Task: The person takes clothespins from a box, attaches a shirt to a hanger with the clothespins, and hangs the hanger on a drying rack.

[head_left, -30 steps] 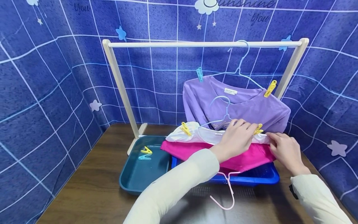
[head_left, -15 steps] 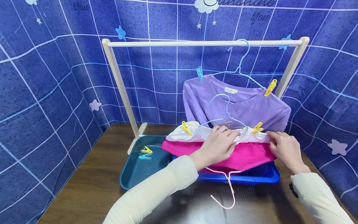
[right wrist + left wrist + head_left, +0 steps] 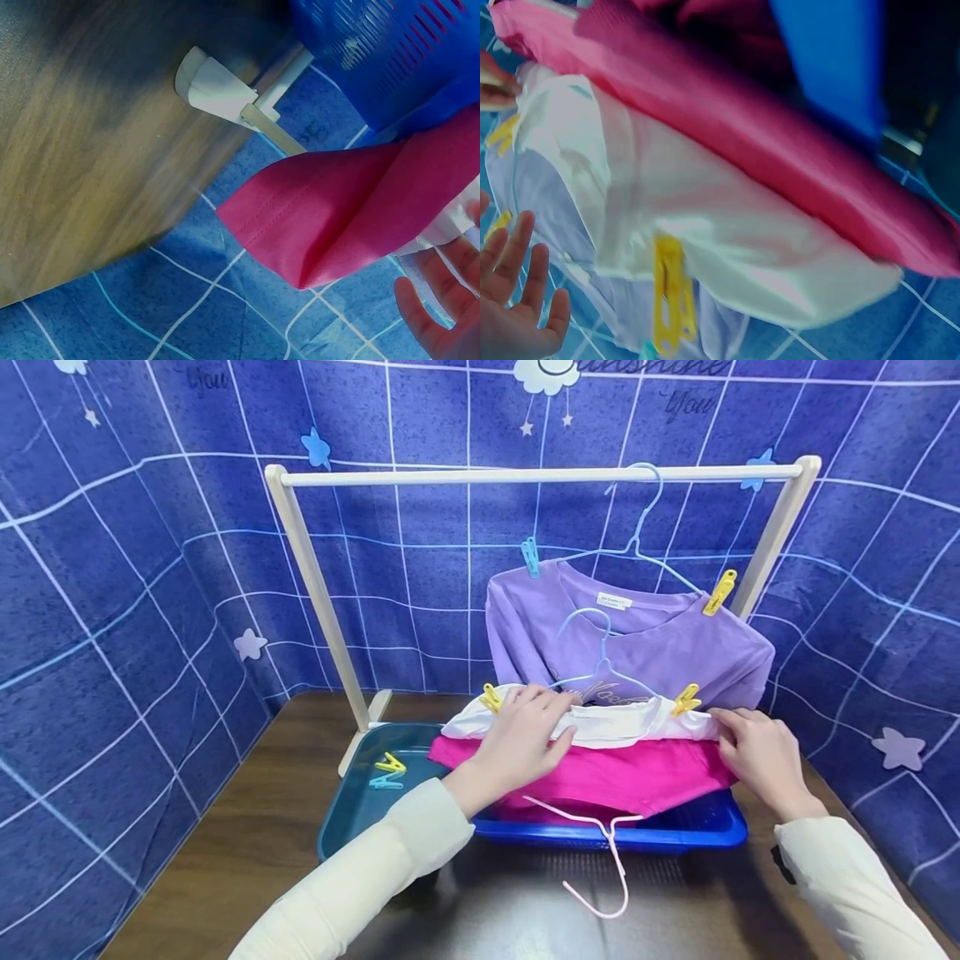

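A white shirt [image 3: 607, 727] on a light-blue hanger [image 3: 604, 647] lies over a bright pink garment [image 3: 630, 777], yellow clothespins [image 3: 686, 700] clipped at both shoulders. My left hand [image 3: 525, 731] is over the shirt's left part near the other clothespin [image 3: 491, 697]; in the left wrist view its fingers [image 3: 532, 277] are spread, holding nothing. At the shirt's right end, my right hand [image 3: 761, 760] pinches the white cloth between thumb and fingers. Behind, a purple shirt [image 3: 622, 639] hangs with a blue clothespin [image 3: 529, 557] and a yellow clothespin [image 3: 720, 592].
A wooden rack [image 3: 450, 477] stands behind. The pink garment lies over a blue basket [image 3: 675, 837], with a pink hanger [image 3: 611, 852] sticking out in front. Left of it, a teal tray [image 3: 352, 827] holds a yellow clothespin [image 3: 390, 763] and a blue clothespin [image 3: 386, 782].
My left hand has moved left across the white shirt, from the right clothespin to near the left one. My right hand stays at the shirt's right end.
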The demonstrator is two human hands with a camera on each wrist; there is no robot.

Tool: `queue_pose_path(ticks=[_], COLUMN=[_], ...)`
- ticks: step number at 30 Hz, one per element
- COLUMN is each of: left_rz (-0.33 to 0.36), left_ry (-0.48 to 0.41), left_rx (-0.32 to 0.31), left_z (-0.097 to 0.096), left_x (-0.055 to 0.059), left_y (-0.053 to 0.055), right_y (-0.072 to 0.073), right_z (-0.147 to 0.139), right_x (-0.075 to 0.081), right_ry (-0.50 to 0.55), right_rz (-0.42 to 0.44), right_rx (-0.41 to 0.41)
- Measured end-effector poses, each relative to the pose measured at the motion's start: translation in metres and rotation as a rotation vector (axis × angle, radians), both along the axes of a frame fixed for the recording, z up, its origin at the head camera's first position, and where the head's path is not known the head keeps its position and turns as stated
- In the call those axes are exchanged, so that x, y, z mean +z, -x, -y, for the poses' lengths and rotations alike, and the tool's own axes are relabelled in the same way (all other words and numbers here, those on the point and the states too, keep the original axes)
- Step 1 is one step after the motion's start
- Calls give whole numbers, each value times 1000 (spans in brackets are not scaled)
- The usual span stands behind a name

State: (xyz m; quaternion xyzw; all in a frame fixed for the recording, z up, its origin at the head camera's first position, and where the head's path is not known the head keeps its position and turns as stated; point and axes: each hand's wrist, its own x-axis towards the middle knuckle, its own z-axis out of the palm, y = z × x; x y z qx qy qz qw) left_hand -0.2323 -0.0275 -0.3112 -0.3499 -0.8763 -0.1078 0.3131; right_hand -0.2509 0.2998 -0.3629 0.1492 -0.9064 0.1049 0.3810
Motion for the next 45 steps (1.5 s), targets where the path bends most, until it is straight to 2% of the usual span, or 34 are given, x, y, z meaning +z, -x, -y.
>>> queue_pose_path(ticks=[9,19,26,32,45], left_rz=[-37,15,73,109,212], left_ry=[-118,-203,-229,-220,-114], left_rx=[31,111,168,200,257], left_z=[31,63,83,90,96], left_x=[11,17,9,0,-22], left_y=[4,11,17,20,26], right_y=[0,0,1,2,1], right_z=[1,1,0,-1,-1], right_x=[0,-1,-1,-2,-1], right_ry=[-6,-8,-10,-11,-12], right_rz=[-2,0,-11,-14,-25], right_rx=[-6,-18,-12,-14,-6])
